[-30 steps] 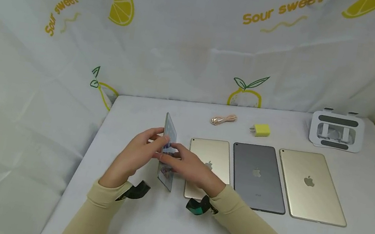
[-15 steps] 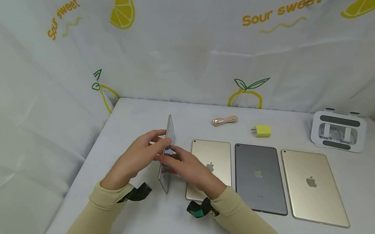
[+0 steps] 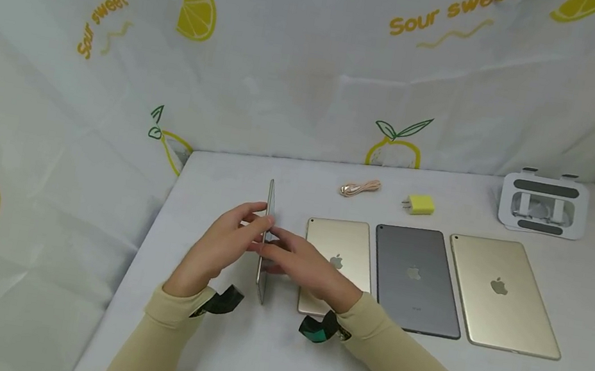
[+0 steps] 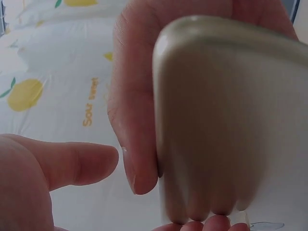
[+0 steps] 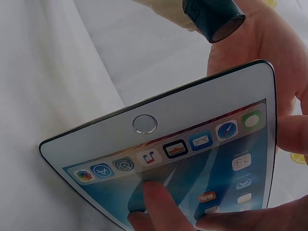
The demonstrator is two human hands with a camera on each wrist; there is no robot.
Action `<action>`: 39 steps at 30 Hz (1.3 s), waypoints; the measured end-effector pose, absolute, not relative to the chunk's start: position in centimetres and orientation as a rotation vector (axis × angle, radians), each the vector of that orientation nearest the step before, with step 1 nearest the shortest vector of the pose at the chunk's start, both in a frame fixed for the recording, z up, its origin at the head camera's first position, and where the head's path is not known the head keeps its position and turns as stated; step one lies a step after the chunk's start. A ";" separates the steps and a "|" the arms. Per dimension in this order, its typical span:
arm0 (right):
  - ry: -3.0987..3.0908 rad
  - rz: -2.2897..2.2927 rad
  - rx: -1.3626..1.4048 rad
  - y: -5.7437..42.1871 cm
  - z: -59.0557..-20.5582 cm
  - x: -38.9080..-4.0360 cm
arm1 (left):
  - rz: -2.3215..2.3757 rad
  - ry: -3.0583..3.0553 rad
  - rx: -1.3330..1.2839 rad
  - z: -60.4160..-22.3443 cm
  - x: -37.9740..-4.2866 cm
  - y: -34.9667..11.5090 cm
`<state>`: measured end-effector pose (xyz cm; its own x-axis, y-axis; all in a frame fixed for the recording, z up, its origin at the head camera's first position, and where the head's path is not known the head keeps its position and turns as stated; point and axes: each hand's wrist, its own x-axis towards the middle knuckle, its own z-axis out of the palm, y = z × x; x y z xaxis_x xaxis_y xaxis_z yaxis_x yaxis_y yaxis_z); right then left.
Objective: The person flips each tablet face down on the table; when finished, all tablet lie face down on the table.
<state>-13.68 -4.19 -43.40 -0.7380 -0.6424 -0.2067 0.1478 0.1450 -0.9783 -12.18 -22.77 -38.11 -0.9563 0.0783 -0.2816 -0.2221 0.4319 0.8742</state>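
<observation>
A tablet stands on its long edge between both hands, nearly side-on in the head view. Its white front has a home button and a lit screen with app icons; the back is pale gold. My left hand holds it from the back side, fingertips on the back and thumb up at the top edge. My right hand grips it from the screen side, its fingers against the screen. Part of the screen is hidden behind fingers.
To the right lie a small gold tablet, a grey tablet and a larger gold tablet, backs up. Behind them are a coiled pink cable, a yellow plug adapter and a white stand.
The held tablet has turned more edge-on, so the head view shows far less of its screen. Both hands keep their hold with little movement.
</observation>
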 end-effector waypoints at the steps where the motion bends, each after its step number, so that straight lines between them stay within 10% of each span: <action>1: 1.810 -1.661 -0.473 -4.2 -43.4 -13.7 | 1.534 2.409 -0.125 -38.1 -12.2 -22.8; 39: 2.215 -1.459 -0.448 0.0 -42.6 -13.3 | 1.487 2.321 -0.113 -42.2 -14.2 -22.7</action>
<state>-13.29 0.02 -42.64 -0.8471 -0.4971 -0.1878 -0.0239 0.3887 -0.9210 -14.17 -22.65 -42.18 -0.9244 0.1348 -0.3568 -0.2678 0.4368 0.8588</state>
